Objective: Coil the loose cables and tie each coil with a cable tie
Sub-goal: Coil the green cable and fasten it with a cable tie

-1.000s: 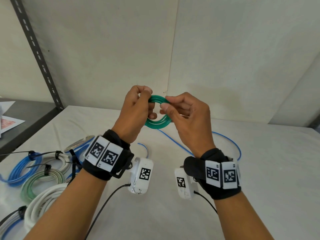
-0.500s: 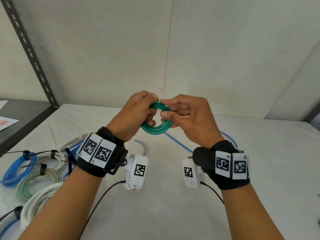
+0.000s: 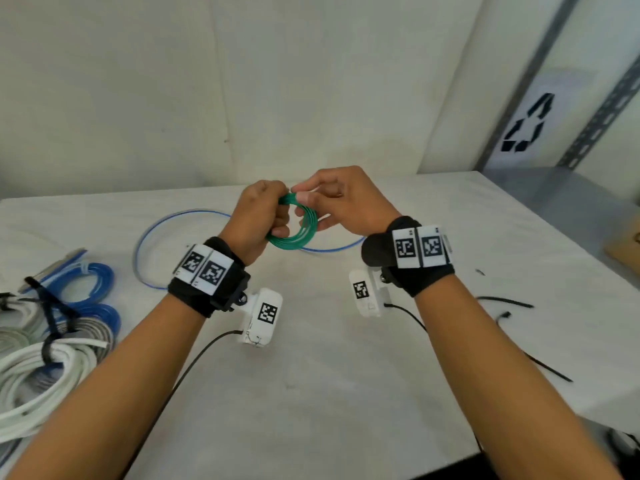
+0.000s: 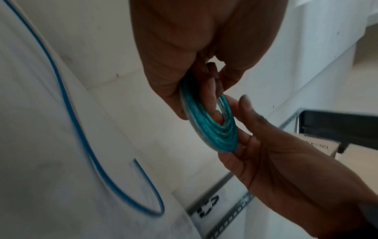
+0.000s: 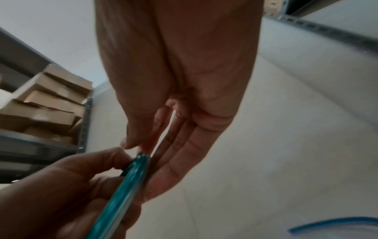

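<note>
Here, at nine o'clock on the white table, tied cable coils lie heaped. A loose blue cable loops just past them. Above the table's middle, the left hand curls its fingers round the green cable coil, held off the surface. The right hand pinches the coil's top with thumb and forefinger. Loose black cable ties lie at three o'clock.

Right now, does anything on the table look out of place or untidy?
Mostly no. One blue cable lies loose and uncoiled on the table, while the green coil, held by both hands, has no tie yet. Black cable ties lie scattered at the right. Nothing looks damaged.
</note>
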{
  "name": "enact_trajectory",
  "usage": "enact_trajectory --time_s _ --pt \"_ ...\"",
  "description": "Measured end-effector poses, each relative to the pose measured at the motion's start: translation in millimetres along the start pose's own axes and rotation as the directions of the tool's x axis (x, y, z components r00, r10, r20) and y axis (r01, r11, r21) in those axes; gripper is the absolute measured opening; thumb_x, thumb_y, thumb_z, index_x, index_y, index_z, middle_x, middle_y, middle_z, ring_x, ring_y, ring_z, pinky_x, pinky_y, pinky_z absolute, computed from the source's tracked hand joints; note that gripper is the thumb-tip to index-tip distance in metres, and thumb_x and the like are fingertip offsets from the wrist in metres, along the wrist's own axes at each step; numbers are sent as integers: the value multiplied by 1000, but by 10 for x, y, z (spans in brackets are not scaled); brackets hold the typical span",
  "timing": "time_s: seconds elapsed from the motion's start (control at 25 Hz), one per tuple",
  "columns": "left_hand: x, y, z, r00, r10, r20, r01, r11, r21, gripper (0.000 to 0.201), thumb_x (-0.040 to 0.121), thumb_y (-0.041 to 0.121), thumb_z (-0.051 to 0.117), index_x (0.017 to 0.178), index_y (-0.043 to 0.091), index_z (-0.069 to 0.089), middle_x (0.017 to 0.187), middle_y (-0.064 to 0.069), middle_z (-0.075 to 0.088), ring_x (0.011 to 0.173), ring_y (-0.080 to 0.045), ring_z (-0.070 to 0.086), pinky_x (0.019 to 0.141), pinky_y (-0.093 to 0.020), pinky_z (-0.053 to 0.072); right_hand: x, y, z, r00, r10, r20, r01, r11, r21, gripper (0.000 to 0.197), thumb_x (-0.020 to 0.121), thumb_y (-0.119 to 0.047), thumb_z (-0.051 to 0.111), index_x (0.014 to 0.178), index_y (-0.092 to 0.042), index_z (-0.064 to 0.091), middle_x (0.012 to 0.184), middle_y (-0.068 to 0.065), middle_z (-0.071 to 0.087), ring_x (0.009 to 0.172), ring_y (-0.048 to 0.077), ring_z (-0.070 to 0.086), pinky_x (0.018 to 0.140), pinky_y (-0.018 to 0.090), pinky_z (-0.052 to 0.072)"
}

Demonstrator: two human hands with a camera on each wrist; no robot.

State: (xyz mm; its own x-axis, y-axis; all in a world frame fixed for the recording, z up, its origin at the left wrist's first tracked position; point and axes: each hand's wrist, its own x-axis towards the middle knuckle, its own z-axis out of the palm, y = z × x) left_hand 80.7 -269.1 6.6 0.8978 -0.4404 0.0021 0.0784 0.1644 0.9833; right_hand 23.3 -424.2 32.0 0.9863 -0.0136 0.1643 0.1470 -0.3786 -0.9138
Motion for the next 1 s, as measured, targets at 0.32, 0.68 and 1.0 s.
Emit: enact_trajectory --time_s 0.32,0.68,1.0 --pt "-335 -420 917 973 -103 205 81 990 112 38 100 4 40 67 20 29 55 5 25 48 -12 19 40 -22 21 -1255 772 -1597 765 574 -294 -533 306 -789 26 88 2 63 109 -11 72 122 13 66 99 27 65 77 28 50" --pt "-411 -590 970 972 -126 198 103 987 123 28 101 7 42 75 18 36 53 8 34 45 -9 26 40 -22 26 -1637 1297 -1847 667 532 -522 -679 146 -719 11 81 -10 76 92 -10 75 101 12 74 87 32 69 79 37 59" --pt "-136 -596 595 997 -7 -73 7 1000 9 8 103 13 44 95 14 43 58 4 44 48 -9 37 50 -25 39 -745 798 -1112 832 106 -544 -368 840 -400 15 89 -6 65 95 -19 65 78 7 68 64 23 67 63 36 57"
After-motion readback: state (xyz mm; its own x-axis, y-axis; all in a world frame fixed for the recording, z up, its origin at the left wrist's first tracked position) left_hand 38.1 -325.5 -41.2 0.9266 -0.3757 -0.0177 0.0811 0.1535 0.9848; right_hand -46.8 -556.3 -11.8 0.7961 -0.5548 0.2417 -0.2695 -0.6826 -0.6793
